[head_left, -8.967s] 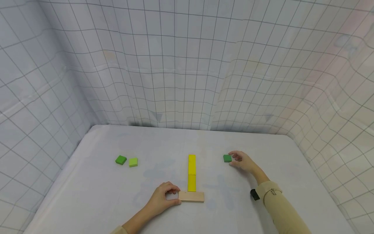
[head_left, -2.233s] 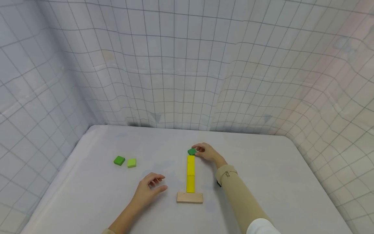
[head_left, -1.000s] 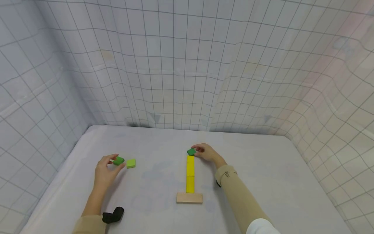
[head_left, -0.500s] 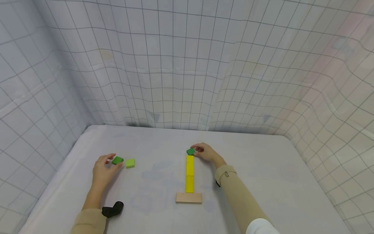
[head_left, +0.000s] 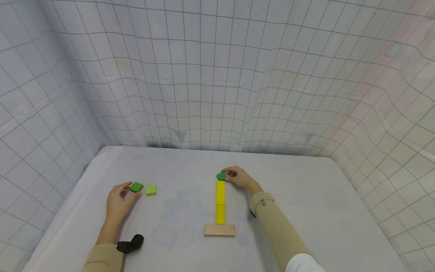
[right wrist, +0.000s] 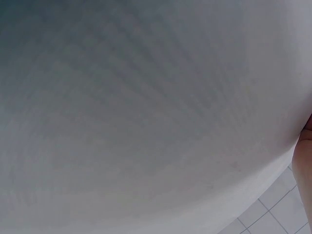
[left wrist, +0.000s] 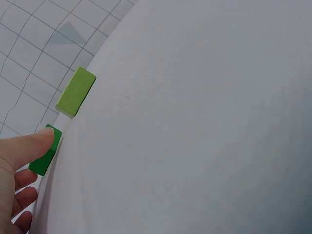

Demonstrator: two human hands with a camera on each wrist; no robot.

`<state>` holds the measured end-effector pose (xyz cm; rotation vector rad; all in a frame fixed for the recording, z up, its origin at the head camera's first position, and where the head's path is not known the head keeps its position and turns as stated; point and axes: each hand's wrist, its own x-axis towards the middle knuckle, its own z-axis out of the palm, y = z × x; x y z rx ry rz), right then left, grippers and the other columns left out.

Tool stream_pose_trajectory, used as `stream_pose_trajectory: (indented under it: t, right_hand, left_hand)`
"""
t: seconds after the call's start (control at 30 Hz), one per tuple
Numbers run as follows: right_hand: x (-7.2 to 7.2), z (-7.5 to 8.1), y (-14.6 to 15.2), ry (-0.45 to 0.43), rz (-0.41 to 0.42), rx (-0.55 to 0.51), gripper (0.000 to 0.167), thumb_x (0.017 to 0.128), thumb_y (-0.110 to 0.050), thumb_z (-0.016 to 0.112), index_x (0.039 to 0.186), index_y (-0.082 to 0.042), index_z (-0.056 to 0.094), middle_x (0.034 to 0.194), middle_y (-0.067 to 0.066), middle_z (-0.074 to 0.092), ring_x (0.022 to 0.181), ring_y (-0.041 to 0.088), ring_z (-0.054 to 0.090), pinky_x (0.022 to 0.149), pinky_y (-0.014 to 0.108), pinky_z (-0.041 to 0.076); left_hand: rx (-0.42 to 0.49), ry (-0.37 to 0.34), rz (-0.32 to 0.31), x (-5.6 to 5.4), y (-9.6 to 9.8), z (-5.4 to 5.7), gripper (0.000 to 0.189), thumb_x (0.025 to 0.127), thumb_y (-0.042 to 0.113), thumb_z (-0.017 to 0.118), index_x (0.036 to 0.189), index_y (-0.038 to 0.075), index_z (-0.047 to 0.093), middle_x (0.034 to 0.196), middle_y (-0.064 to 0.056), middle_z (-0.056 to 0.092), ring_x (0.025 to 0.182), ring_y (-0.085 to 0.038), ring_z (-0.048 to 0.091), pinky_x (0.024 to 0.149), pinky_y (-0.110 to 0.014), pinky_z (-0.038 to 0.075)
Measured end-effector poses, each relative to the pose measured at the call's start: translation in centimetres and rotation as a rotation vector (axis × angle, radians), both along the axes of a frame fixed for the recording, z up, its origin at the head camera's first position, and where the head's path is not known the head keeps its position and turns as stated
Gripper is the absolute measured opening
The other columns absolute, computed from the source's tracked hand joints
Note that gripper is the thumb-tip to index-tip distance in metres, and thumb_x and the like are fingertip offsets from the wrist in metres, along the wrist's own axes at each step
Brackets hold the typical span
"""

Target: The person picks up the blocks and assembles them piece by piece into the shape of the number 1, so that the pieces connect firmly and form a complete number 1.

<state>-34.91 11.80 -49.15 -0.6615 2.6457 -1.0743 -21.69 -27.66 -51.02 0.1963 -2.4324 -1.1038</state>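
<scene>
My left hand (head_left: 119, 200) pinches a dark-green square block (head_left: 136, 187) at the table's left; in the left wrist view the thumb (left wrist: 36, 146) lies across this block (left wrist: 46, 158). A light-green square block (head_left: 151, 190) lies just right of it. My right hand (head_left: 239, 177) grips another green block (head_left: 221, 176) between thumb and fingers. That block sits turned askew at the far end of two yellow blocks (head_left: 220, 200) laid end to end. A pale wooden block (head_left: 219, 230) lies crosswise at their near end. Only a bit of the right hand (right wrist: 304, 165) shows in the right wrist view.
A white cloth covers the table (head_left: 299, 181). White grid-patterned curtains (head_left: 217, 75) stand at the back and both sides. A black wrist camera (head_left: 130, 243) sits at the left cuff.
My left hand has left the pale block's side, gone left and closed in on the dark-green block. The right hand brought its green block to the yellow blocks' far end and stays there.
</scene>
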Motion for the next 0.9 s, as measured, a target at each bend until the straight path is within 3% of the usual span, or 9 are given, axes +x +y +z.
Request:
stream_pose_trajectory:
  t: [0.57, 0.9]
  right_hand:
    - [0.05, 0.12, -0.13, -0.004, -0.015, 0.011, 0.031, 0.087, -0.009, 0.061, 0.118, -0.009, 0.060, 0.099, 0.007, 0.055, 0.087, 0.018, 0.048, 0.081, 0.033, 0.041]
    - [-0.12, -0.05, -0.13, -0.004, -0.010, 0.005, 0.031, 0.087, -0.009, 0.062, 0.117, -0.009, 0.061, 0.098, 0.007, 0.055, 0.087, 0.019, 0.048, 0.080, 0.032, 0.041]
  left_hand:
    - [-0.044, -0.057, 0.037, -0.05, 0.05, -0.29, 0.047, 0.077, 0.014, 0.073, 0.115, -0.007, 0.054, 0.104, -0.024, 0.052, 0.095, -0.036, 0.045, 0.080, -0.044, 0.034]
    - [-0.081, -0.039, 0.081, -0.24, 0.23, -0.36, 0.042, 0.076, 0.011, 0.073, 0.111, -0.007, 0.057, 0.107, -0.025, 0.052, 0.095, -0.038, 0.046, 0.080, -0.047, 0.032]
